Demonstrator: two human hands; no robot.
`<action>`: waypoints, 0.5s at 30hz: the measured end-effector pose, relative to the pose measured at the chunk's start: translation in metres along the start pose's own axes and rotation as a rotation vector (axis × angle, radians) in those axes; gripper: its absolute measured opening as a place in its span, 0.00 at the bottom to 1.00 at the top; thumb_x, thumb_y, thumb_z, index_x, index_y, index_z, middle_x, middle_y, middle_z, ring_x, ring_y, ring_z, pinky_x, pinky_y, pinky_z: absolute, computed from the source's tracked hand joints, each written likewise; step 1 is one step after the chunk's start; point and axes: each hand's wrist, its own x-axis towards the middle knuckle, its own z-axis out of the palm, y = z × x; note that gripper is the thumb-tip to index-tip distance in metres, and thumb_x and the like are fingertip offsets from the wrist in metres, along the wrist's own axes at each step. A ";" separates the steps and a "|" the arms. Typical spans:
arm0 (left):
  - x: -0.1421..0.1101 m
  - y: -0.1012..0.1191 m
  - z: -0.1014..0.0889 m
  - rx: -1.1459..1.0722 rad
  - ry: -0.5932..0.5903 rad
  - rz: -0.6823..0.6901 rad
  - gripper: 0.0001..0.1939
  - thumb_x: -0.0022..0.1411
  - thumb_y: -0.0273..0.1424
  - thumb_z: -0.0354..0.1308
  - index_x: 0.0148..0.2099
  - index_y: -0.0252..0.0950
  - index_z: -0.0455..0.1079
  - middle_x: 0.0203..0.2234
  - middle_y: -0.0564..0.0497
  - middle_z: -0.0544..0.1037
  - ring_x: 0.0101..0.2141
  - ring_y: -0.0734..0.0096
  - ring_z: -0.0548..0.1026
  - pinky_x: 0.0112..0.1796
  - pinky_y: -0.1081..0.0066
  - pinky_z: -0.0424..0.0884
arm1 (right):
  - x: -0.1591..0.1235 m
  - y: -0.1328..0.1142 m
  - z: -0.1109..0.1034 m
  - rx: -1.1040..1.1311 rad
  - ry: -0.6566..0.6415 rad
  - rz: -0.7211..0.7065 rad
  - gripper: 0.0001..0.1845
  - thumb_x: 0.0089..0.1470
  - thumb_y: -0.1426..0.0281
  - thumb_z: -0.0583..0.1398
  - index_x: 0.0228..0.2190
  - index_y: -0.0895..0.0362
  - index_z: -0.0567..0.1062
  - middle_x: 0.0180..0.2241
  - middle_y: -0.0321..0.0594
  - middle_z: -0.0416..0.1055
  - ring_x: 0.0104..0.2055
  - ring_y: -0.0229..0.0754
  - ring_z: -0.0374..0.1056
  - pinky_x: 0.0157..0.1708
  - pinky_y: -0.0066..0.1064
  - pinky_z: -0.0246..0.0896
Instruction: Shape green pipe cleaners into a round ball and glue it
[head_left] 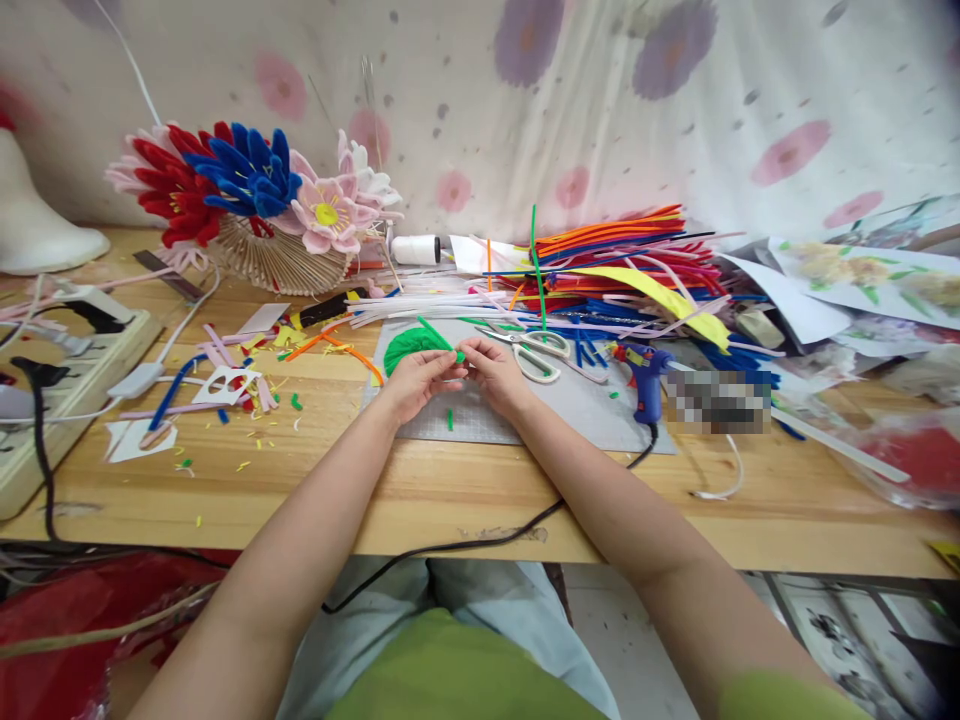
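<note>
My left hand (421, 383) and my right hand (495, 374) meet fingertip to fingertip over the grey cutting mat (435, 428). Both pinch a short green pipe cleaner (436, 334), whose free end slants up to the left; its other end is partly hidden by my fingers. Just behind my left hand is a round, flat green fuzzy piece (403, 346), partly covered by that hand. White-handled scissors (541, 358) lie open on the mat, right of my right hand. A small green scrap (450, 419) lies on the mat below my hands.
A blue glue gun (646, 382) stands at right, its black cord (480, 544) crossing the table's front edge. Piled pipe cleaners (615, 240) lie behind the mat. Fuzzy flowers (255, 180) stand back left, near scraps and a power strip (90, 375).
</note>
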 end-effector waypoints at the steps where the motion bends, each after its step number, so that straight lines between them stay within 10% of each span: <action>1: 0.000 -0.001 0.000 -0.002 0.007 0.005 0.09 0.46 0.27 0.65 0.29 0.29 0.70 0.21 0.52 0.75 0.24 0.78 0.74 0.25 0.78 0.72 | 0.000 0.001 0.000 -0.014 -0.001 -0.006 0.18 0.35 0.57 0.66 0.24 0.57 0.70 0.21 0.30 0.63 0.23 0.30 0.57 0.24 0.24 0.53; 15: -0.003 0.001 -0.005 -0.012 -0.040 0.009 0.10 0.47 0.24 0.63 0.34 0.31 0.70 0.26 0.52 0.75 0.26 0.77 0.74 0.24 0.76 0.74 | -0.007 -0.007 -0.003 0.013 -0.112 0.011 0.16 0.39 0.60 0.64 0.31 0.56 0.74 0.23 0.31 0.66 0.23 0.29 0.58 0.23 0.23 0.54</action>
